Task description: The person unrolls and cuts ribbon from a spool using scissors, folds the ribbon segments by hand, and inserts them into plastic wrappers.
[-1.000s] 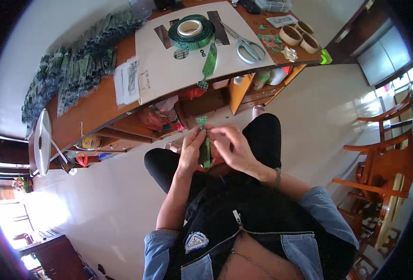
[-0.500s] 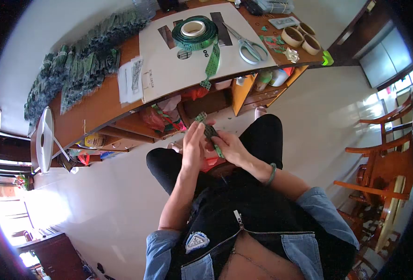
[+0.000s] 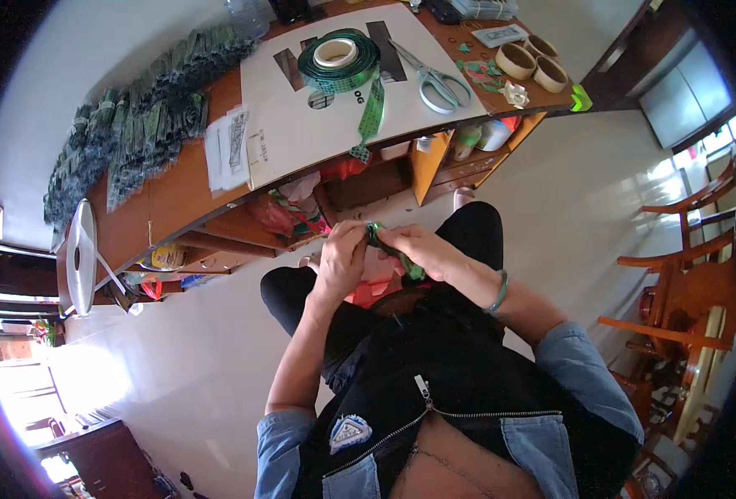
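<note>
A piece of green patterned ribbon [image 3: 413, 269] is bunched between my two hands, above my lap. My left hand [image 3: 340, 259] pinches it near its upper end. From the other side my right hand [image 3: 428, 251] grips the same ribbon, and a short tail hangs below its fingers. My fingers hide most of the fold. On the desk beyond my hands, a roll of the same ribbon [image 3: 359, 75] lies on a white printed board [image 3: 276, 133], its loose end hanging over the front edge. Scissors [image 3: 441, 90] rest open at the roll's right.
Bundles of dark green strips [image 3: 127, 141] fill the desk's left side. A white reel [image 3: 81, 258] stands at its left end. Rolls of tape [image 3: 515, 61] and green scraps [image 3: 482, 75] lie at the right. Below are shelves, and a wooden chair [image 3: 692, 274] stands far right.
My hands have come closer together and turned over the ribbon. It was stretched out flat between them; now it is bunched, with its tail under my right hand.
</note>
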A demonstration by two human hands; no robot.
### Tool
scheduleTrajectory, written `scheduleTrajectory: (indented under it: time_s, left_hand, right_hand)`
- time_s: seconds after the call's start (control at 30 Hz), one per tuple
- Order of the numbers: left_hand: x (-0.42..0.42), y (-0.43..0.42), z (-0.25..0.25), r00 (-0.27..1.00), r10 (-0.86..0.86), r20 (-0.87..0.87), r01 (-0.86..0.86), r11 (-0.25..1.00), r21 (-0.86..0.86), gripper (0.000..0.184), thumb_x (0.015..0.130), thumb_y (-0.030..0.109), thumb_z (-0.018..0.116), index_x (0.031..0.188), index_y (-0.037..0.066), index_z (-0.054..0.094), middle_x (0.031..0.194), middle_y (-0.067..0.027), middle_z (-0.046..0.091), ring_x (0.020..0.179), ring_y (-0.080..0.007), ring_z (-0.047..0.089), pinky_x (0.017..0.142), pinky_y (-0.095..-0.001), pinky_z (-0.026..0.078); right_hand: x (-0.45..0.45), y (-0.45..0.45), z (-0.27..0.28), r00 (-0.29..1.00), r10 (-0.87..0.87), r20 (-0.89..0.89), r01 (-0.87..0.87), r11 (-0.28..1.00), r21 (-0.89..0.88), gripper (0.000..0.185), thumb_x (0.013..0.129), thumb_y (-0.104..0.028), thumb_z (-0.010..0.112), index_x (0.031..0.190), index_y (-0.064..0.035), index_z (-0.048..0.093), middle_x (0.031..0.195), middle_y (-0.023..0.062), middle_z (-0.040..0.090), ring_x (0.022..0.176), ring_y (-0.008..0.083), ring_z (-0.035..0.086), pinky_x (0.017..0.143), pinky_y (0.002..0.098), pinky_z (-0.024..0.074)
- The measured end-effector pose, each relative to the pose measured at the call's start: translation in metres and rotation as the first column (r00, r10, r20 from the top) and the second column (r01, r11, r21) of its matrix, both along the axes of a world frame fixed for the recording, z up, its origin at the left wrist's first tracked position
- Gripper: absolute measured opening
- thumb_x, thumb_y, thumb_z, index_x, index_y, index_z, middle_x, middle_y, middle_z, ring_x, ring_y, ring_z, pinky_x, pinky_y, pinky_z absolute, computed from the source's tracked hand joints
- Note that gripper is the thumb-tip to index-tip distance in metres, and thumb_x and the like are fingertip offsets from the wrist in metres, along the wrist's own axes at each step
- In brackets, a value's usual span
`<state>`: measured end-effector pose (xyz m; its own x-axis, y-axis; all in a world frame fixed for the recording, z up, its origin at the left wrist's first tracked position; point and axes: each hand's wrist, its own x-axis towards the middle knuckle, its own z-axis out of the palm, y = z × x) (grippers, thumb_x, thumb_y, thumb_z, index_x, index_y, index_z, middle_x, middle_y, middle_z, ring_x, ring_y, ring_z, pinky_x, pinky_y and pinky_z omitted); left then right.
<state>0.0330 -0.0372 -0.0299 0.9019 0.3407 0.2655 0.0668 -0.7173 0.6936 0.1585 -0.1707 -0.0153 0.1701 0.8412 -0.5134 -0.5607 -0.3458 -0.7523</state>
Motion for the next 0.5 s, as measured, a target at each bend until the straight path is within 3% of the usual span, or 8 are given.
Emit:
scheduleTrajectory:
  time_s: [0.1,0.2,0.23,0.33,0.43,0.5]
  left_hand:
    - [0.008,0.004,0.013,0.995,-0.091,0.039,0.094,0.992,-0.083,0.026,0.084,0.002,0.050,0.109,0.002,0.056,0.099,-0.0088,0.061,0.086,-0.0164,0.058,0.074,-0.0289,0.046]
    - [0.011,0.000,0.036,0.994,-0.023,-0.109,-0.040,0.841,-0.539,0.025,0.081,0.004,0.055,0.105,0.001,0.059,0.092,-0.0072,0.063,0.080,-0.0109,0.057,0.068,-0.0249,0.046]
    - [0.012,-0.001,0.044,0.993,-0.025,-0.112,-0.039,0.842,-0.539,0.025,0.081,0.004,0.055,0.105,0.001,0.059,0.092,-0.0072,0.063,0.080,-0.0109,0.057,0.068,-0.0249,0.046]
    - [0.016,-0.006,0.061,0.939,-0.037,-0.341,-0.138,0.869,-0.475,0.021,0.079,0.005,0.058,0.099,0.001,0.062,0.084,-0.0068,0.065,0.074,-0.0086,0.056,0.065,-0.0244,0.047]
    - [0.018,-0.006,0.055,0.946,-0.008,-0.323,-0.139,0.893,-0.429,0.018,0.078,0.005,0.060,0.095,0.001,0.064,0.080,-0.0059,0.065,0.071,-0.0092,0.057,0.064,-0.0244,0.047]
    - [0.016,-0.002,0.050,0.948,0.037,-0.315,-0.165,0.907,-0.388,0.017,0.077,0.005,0.061,0.094,0.001,0.065,0.078,-0.0054,0.065,0.069,-0.0095,0.058,0.063,-0.0245,0.047]
  right_hand:
    - [0.006,-0.003,-0.008,0.986,0.088,0.139,-0.085,0.996,-0.025,0.036,0.091,-0.035,0.047,0.080,-0.0015,0.057,0.064,-0.0003,0.053,0.054,0.0081,0.048,0.047,0.0233,0.0406]
    - [0.007,-0.005,-0.014,0.957,0.116,0.264,-0.108,0.993,-0.042,0.039,0.092,-0.036,0.046,0.079,-0.0013,0.057,0.062,0.0008,0.053,0.051,0.0086,0.048,0.046,0.0232,0.0402]
    - [0.006,-0.005,-0.015,0.949,0.123,0.291,-0.109,0.992,-0.061,0.036,0.092,-0.034,0.046,0.079,-0.0016,0.057,0.061,0.0002,0.052,0.050,0.0084,0.047,0.046,0.0229,0.0393]
    - [0.004,-0.006,-0.016,0.928,0.140,0.345,-0.113,0.989,-0.098,0.032,0.093,-0.029,0.045,0.080,-0.0022,0.056,0.058,-0.0009,0.050,0.048,0.0079,0.045,0.047,0.0223,0.0373]
    - [0.000,-0.009,-0.014,0.876,0.088,0.474,-0.116,0.993,0.031,0.027,0.093,-0.024,0.043,0.084,-0.0018,0.054,0.059,-0.0001,0.050,0.049,0.0079,0.045,0.048,0.0224,0.0386]
    - [0.000,-0.013,-0.016,0.877,0.098,0.470,-0.158,0.983,0.090,0.027,0.094,-0.023,0.042,0.084,-0.0009,0.053,0.060,0.0011,0.051,0.049,0.0088,0.047,0.047,0.0231,0.0395]
